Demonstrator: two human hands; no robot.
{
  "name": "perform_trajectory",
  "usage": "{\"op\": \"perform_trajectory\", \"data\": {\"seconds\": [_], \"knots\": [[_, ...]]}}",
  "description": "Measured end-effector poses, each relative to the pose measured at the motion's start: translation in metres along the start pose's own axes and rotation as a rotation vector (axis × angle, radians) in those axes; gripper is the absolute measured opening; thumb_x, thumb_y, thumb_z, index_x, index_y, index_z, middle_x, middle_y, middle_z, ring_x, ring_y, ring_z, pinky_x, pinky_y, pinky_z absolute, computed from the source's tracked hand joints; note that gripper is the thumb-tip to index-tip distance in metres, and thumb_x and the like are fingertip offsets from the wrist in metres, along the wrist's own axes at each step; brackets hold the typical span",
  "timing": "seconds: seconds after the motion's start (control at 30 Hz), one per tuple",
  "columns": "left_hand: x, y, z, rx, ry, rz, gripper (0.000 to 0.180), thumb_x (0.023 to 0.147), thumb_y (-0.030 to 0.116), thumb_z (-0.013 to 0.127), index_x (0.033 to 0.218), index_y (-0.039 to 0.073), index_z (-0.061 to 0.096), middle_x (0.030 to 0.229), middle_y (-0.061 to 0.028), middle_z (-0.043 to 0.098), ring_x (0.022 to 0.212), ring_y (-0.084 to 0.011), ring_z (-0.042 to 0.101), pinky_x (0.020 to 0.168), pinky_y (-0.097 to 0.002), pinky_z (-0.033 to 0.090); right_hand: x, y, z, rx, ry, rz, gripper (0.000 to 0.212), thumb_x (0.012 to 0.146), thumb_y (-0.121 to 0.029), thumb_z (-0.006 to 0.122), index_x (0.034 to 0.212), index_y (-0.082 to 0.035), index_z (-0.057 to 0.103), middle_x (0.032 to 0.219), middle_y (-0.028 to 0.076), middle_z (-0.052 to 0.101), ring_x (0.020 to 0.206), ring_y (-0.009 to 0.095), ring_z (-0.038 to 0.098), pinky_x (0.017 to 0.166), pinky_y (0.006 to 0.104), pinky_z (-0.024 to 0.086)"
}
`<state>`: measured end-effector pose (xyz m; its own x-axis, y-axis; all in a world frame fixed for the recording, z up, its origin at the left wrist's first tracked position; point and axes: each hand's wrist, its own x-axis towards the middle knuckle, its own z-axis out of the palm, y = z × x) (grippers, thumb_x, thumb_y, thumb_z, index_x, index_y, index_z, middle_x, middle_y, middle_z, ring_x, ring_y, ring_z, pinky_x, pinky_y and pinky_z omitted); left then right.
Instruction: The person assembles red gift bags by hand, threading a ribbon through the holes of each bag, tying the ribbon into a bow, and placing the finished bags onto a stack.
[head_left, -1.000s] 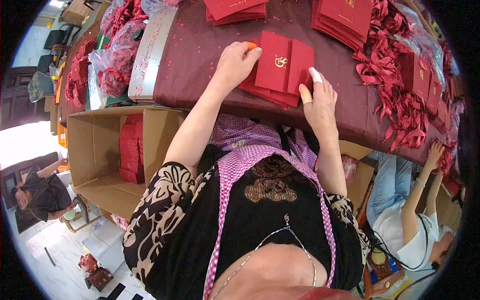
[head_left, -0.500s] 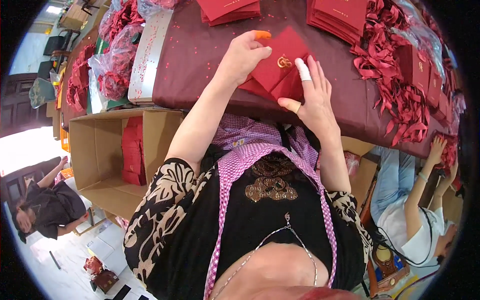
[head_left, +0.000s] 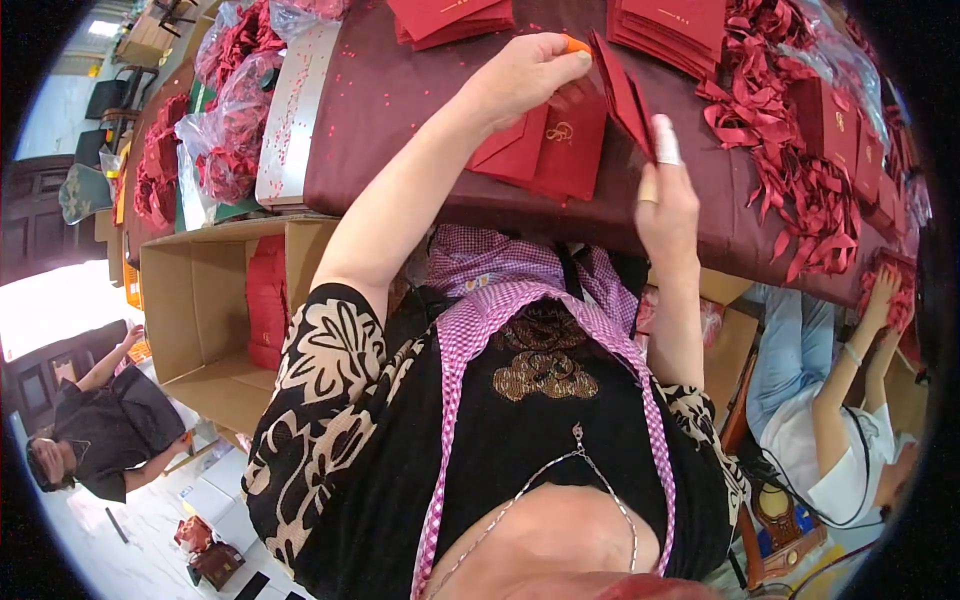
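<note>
A folded red paper envelope [head_left: 624, 98] is turned nearly edge-on above the table, between my two hands. The fingers of my right hand [head_left: 672, 195] are closed on its lower end; one finger has a white wrap and the thumb a pale band. My left hand [head_left: 525, 78] pinches at its upper end, with an orange cover on a fingertip. Below them, a red envelope with a gold emblem [head_left: 575, 150] lies on the table, overlapping plainer red envelopes [head_left: 507, 148]. The lower fingers of my left hand are partly hidden.
Stacks of red envelopes [head_left: 455, 22] [head_left: 668, 35] stand at the far side of the maroon tablecloth [head_left: 390, 120]. Red ribbons [head_left: 775, 160] heap up at right, near another person's hands [head_left: 880, 298]. An open cardboard box [head_left: 205, 330] holding red pieces sits at lower left.
The envelope has turned from facing me to nearly edge-on, showing the emblem envelope beneath. My left hand has moved up, and my right hand has shifted right.
</note>
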<state>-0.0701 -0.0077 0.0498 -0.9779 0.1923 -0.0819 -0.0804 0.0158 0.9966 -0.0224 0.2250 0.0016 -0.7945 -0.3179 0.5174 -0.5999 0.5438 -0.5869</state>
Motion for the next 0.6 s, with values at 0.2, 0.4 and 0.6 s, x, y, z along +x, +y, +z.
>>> {"op": "perform_trajectory", "data": {"seconds": [0.2, 0.4, 0.6], "knots": [[0.014, -0.019, -0.011, 1.289, -0.138, 0.286, 0.063, 0.080, 0.040, 0.070, 0.125, 0.000, 0.052, 0.112, -0.0193, 0.062, 0.106, -0.0353, 0.060, 0.087, -0.0446, 0.047, -0.014, 0.027, -0.025, 0.225, 0.271, 0.268, 0.041, 0.096, -0.001, 0.048, 0.136, -0.002, 0.049, 0.119, 0.011, 0.063, 0.101, 0.012, 0.058, 0.090, 0.0256, 0.045], [0.007, -0.031, -0.014, 1.494, -0.262, 0.215, 0.075, 0.073, 0.046, 0.075, 0.125, -0.001, 0.048, 0.106, -0.0210, 0.060, 0.103, -0.0363, 0.059, 0.090, -0.0460, 0.042, -0.023, 0.030, -0.041, 0.456, 0.346, 0.437, 0.038, 0.096, -0.002, 0.049, 0.134, 0.002, 0.049, 0.113, 0.008, 0.063, 0.092, 0.012, 0.059, 0.085, 0.0246, 0.047], [0.018, -0.037, -0.057, 1.250, -0.106, 0.004, 0.073, 0.066, 0.048, 0.080, 0.108, -0.005, 0.053, 0.109, -0.0279, 0.060, 0.105, -0.0398, 0.060, 0.089, -0.0442, 0.048, -0.024, 0.051, -0.053, 0.817, 0.377, 0.519, 0.030, 0.095, -0.001, 0.049, 0.124, 0.002, 0.054, 0.109, 0.007, 0.063, 0.091, 0.015, 0.060, 0.079, 0.0288, 0.053]]}}
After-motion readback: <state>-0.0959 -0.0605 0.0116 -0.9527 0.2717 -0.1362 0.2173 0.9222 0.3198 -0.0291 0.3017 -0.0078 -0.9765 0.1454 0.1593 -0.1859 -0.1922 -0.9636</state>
